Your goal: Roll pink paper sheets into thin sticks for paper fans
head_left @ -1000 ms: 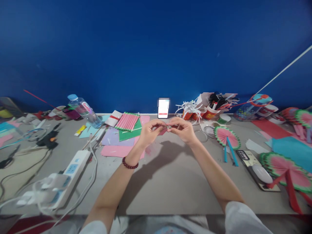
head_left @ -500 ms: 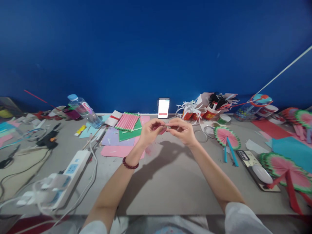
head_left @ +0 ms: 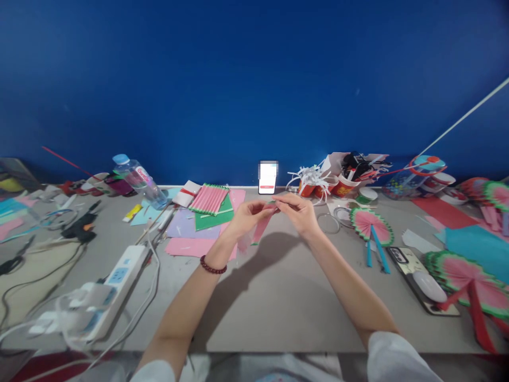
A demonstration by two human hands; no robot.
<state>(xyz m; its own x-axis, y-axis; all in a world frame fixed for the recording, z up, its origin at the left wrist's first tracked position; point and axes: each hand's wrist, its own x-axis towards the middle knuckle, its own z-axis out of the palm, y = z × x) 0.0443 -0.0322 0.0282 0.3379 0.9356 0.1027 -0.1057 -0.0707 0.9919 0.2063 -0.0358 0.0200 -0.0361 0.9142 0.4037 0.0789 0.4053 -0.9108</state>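
Note:
Above the middle of the table, my left hand (head_left: 249,217) and my right hand (head_left: 297,213) meet at the fingertips. Between them is a narrow pink paper strip (head_left: 262,229) with green at its end, slanting down below the fingers. Both hands pinch its upper part, and the fingers hide how it is folded there. To the left of my left hand, a pleated pink paper (head_left: 209,199) with green edges lies on green paper (head_left: 214,216). Right of my right hand rests a finished round pink-and-green paper fan (head_left: 371,225) with blue sticks.
A lit phone (head_left: 267,178) stands against the blue wall. On the left are a power strip (head_left: 119,273) with cables, a plastic bottle (head_left: 141,180) and a black glue gun (head_left: 81,225). To the right lie a tape ring (head_left: 328,223), cups (head_left: 345,185), a patterned phone (head_left: 405,265) under a white mouse (head_left: 428,286).
The pink strip now hangs visibly down between my hands, where before it was mostly hidden in the fingers. My hands have stayed in nearly the same place.

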